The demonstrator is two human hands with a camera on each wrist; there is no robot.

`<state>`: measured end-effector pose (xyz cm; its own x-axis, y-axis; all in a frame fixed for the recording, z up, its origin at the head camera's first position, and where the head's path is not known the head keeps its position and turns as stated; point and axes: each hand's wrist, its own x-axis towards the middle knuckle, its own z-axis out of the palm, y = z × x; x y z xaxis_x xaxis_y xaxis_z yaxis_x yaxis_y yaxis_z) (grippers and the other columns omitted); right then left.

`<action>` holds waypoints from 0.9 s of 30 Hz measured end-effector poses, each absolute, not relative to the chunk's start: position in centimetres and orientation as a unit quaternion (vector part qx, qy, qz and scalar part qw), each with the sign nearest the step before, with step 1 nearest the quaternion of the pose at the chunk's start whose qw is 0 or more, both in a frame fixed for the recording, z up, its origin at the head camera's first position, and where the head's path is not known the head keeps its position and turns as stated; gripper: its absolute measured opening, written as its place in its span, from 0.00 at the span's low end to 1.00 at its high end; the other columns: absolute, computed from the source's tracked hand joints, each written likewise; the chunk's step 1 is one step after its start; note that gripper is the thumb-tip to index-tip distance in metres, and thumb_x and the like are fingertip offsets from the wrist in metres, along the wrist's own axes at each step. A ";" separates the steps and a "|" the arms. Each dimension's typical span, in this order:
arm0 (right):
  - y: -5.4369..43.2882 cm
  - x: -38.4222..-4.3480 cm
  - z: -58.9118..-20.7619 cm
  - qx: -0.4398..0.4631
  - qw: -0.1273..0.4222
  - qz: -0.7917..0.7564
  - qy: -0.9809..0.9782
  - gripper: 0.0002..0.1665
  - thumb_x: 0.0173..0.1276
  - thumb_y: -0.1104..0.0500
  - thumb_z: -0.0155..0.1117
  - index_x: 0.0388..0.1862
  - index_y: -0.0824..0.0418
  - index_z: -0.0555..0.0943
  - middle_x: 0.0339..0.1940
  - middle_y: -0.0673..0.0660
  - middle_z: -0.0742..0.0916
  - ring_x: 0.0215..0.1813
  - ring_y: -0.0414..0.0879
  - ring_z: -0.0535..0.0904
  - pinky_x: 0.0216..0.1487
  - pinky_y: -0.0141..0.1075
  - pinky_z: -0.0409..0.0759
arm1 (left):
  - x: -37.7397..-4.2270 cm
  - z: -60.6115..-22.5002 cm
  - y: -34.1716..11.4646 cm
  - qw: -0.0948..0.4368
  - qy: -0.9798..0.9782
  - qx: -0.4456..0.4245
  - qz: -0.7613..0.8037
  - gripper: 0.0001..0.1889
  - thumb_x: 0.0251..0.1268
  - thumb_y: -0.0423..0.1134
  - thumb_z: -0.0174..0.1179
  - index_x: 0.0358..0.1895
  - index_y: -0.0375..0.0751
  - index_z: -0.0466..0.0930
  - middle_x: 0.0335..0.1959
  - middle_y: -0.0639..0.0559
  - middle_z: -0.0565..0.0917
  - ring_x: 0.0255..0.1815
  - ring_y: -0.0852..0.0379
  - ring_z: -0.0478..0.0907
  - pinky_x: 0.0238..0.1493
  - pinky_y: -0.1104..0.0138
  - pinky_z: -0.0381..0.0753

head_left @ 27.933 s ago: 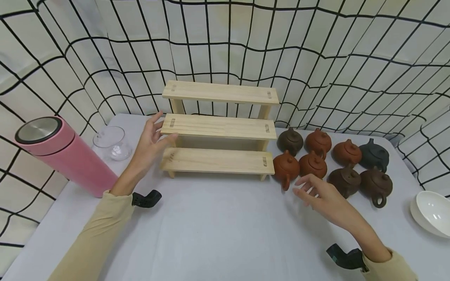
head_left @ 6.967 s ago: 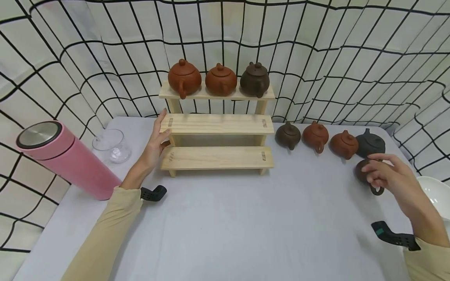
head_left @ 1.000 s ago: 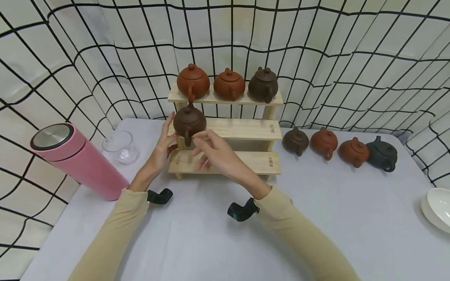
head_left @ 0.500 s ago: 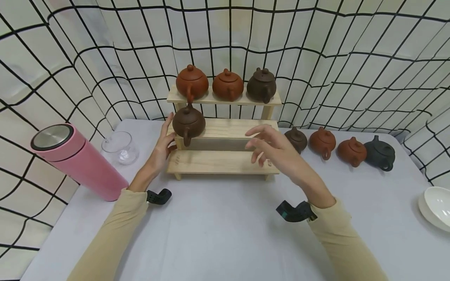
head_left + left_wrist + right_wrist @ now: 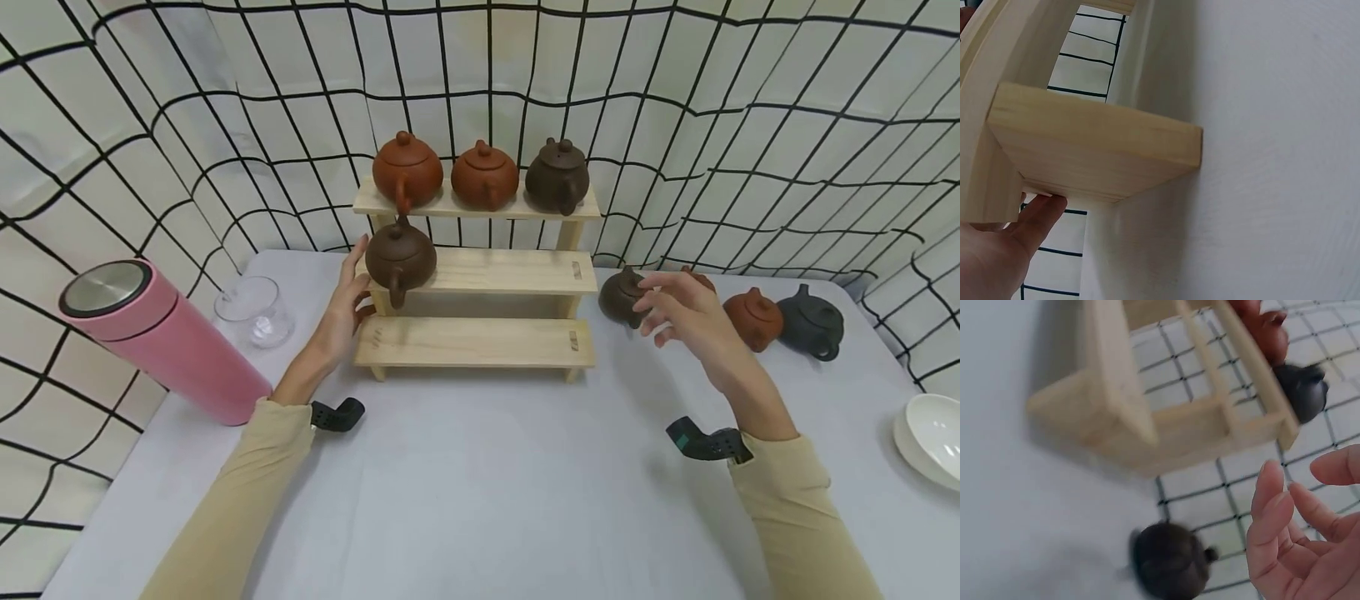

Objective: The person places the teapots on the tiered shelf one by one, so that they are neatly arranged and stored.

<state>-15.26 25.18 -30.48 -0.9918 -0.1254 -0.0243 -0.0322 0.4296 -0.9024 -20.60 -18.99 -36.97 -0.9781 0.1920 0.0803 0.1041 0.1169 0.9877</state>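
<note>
Brown teapot [image 5: 619, 297] stands on the surface [image 5: 480, 483], right of frame centre, just beside my right fingers [image 5: 670, 288], loosely bent and empty; a level grip round its body should suit best. Spread left fingers [image 5: 351, 265] rest against the wooden rack [image 5: 480, 343]. Right fingers mostly hide a red teapot [image 5: 702, 279].

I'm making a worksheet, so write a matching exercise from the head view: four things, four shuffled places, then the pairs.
1. Dark grey clay teapot
2. Glossy white round bowl
3. Pink cylindrical flask with silver top
4. The person's left hand

A. At the left end of the tiered wooden stand
B. At the picture's right edge
C. Directly right of a reddish-brown clay teapot
D. Left of a clear glass vessel

Pairs: 1-C, 2-B, 3-D, 4-A
</note>
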 end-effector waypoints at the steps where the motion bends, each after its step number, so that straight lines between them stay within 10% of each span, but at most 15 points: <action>1: 25.7 -15.3 -31.0 -0.032 0.052 -0.528 0.847 0.27 0.85 0.53 0.49 0.72 0.70 0.66 0.52 0.61 0.82 0.37 0.40 0.83 0.38 0.32 0.82 | -20.6 -37.1 -19.0 0.032 0.744 0.098 0.660 0.34 0.84 0.48 0.29 0.87 0.60 0.33 0.87 0.55 0.40 0.71 0.48 0.61 0.67 0.57 0.61; 13: 27.1 -16.2 -35.0 0.048 0.152 -0.527 0.835 0.42 0.83 0.52 0.50 0.84 0.68 0.46 0.61 0.70 0.80 0.41 0.39 0.82 0.45 0.30 0.82 | -21.2 -36.9 -18.2 0.028 0.745 0.100 0.659 0.33 0.83 0.49 0.28 0.87 0.64 0.34 0.86 0.57 0.45 0.72 0.49 0.61 0.66 0.58 0.61; 27: 25.9 -17.0 -36.0 0.087 0.148 -0.581 0.796 0.37 0.84 0.52 0.48 0.80 0.69 0.48 0.64 0.72 0.77 0.35 0.37 0.82 0.40 0.28 0.81 | -21.1 -37.0 -18.5 0.034 0.731 0.099 0.674 0.34 0.83 0.51 0.30 0.87 0.64 0.32 0.86 0.56 0.43 0.75 0.45 0.57 0.64 0.59 0.60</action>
